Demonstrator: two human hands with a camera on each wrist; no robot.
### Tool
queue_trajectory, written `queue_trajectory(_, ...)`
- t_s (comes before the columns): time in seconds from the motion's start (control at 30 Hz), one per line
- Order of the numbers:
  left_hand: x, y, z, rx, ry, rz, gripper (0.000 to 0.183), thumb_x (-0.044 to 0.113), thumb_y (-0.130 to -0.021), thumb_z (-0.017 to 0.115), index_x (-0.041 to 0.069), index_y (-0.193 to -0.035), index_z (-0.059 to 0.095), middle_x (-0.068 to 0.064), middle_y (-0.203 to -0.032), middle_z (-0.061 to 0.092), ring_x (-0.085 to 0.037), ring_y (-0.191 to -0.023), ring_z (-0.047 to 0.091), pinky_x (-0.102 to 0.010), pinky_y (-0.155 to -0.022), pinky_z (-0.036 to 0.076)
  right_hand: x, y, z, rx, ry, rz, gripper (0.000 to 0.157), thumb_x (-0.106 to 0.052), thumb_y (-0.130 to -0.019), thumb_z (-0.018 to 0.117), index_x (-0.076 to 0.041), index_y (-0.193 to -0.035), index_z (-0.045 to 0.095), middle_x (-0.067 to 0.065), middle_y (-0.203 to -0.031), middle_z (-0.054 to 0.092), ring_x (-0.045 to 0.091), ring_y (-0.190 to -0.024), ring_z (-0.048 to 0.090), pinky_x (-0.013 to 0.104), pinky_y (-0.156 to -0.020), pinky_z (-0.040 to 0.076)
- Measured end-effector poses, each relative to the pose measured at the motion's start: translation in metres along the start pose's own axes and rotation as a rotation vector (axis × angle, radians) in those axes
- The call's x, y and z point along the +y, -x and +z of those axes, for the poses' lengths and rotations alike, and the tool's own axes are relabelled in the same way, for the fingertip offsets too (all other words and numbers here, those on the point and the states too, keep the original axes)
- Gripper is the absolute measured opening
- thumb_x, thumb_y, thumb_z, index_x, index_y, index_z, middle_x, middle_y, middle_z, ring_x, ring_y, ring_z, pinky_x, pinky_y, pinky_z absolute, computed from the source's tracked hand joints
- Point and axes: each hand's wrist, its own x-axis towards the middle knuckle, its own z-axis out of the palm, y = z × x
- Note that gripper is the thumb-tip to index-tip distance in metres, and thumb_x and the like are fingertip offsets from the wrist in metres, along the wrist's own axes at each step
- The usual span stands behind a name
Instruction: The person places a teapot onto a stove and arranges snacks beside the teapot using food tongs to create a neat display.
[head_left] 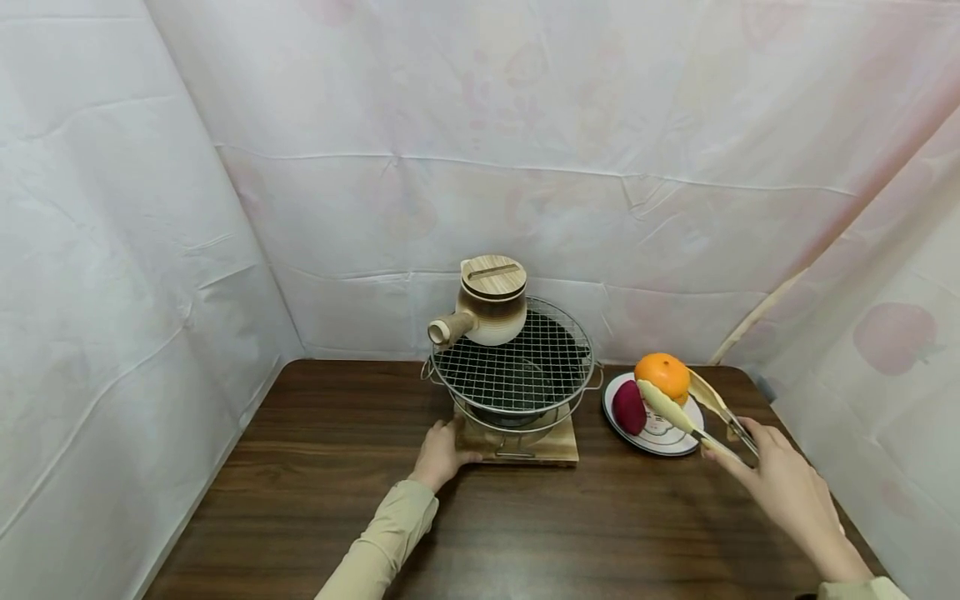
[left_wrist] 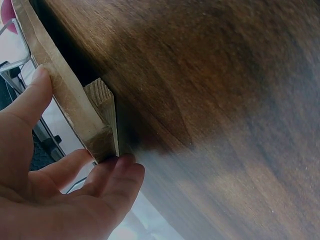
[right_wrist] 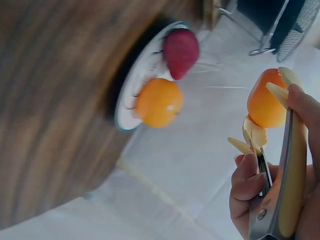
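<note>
My right hand (head_left: 787,479) grips a pair of tongs (head_left: 663,406) with cream scalloped tips and metal arms. Between the tips is a tangerine (right_wrist: 266,100), raised above the plate in the right wrist view. A second tangerine (right_wrist: 159,102) rests on the white plate (head_left: 667,448), mostly hidden behind the held one in the head view. Beside it lies a dark magenta, tapered piece (head_left: 629,407) like a sweet potato. My left hand (head_left: 441,455) holds the front left corner of a wooden board (left_wrist: 75,107), thumb along its edge and fingers around its end.
On the board stands a round grill with a wire mesh (head_left: 525,371) and side handles. A clay pot (head_left: 495,321) with a wooden lid (head_left: 495,268) sits at the mesh's back left, its handle pointing left. White curtains (head_left: 450,208) enclose the dark wooden table (head_left: 330,433).
</note>
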Motion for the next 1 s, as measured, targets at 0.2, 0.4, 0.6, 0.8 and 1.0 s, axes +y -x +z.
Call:
queue_trajectory(0.2,0.002,0.001,0.0,-0.002,-0.003,-0.006,0.081,0.031,-0.067,0.087,-0.002,-0.134,0.054,-0.027,-0.117,0.06,-0.044,-0.108,0.058,-0.051,-0.092,0.051,-0.025,-0.011,-0.016,0.032,-0.004,-0.058,0.087,-0.064,-0.085,0.059,0.0,-0.142,0.04,0.028,-0.131,0.048,0.052,-0.103,0.055,0.06,-0.063,0.045)
queue_trajectory(0.4,0.003,0.001,-0.001,-0.001,-0.003,-0.007,0.08,0.031,-0.067,0.087,-0.002,-0.132,0.055,-0.027,-0.116,0.06,-0.044,-0.108,0.058,-0.051,-0.092,0.051,-0.041,-0.019,-0.024,0.048,-0.005,-0.103,0.085,-0.063,-0.085,0.059,-0.001,-0.14,0.042,0.025,-0.13,0.05,0.047,-0.104,0.056,0.061,-0.066,0.046)
queue_trajectory(0.6,0.001,0.0,-0.002,0.0,-0.011,-0.006,0.081,0.031,-0.067,0.087,-0.003,-0.133,0.054,-0.028,-0.116,0.059,-0.045,-0.108,0.058,-0.051,-0.092,0.051,-0.054,-0.026,-0.026,0.026,-0.01,-0.122,0.085,-0.063,-0.086,0.058,-0.001,-0.142,0.04,0.025,-0.135,0.048,0.039,-0.091,0.061,0.048,-0.054,0.047)
queue_trajectory(0.8,0.0,0.0,0.001,-0.008,-0.006,-0.014,0.082,0.032,-0.067,0.087,-0.002,-0.134,0.054,-0.028,-0.118,0.059,-0.045,-0.109,0.058,-0.051,-0.093,0.05,-0.064,-0.032,-0.023,0.026,-0.016,-0.151,0.083,-0.063,-0.085,0.06,-0.004,-0.141,0.042,0.024,-0.131,0.05,0.035,-0.079,0.062,0.039,-0.048,0.042)
queue_trajectory(1.0,0.001,0.0,0.001,-0.001,-0.009,-0.011,0.082,0.032,-0.066,0.087,-0.002,-0.133,0.054,-0.028,-0.118,0.059,-0.044,-0.109,0.059,-0.05,-0.092,0.051,-0.073,-0.042,-0.021,0.042,-0.015,-0.194,0.081,-0.062,-0.085,0.06,-0.003,-0.139,0.045,0.022,-0.128,0.054,0.036,-0.085,0.063,0.042,-0.05,0.045)
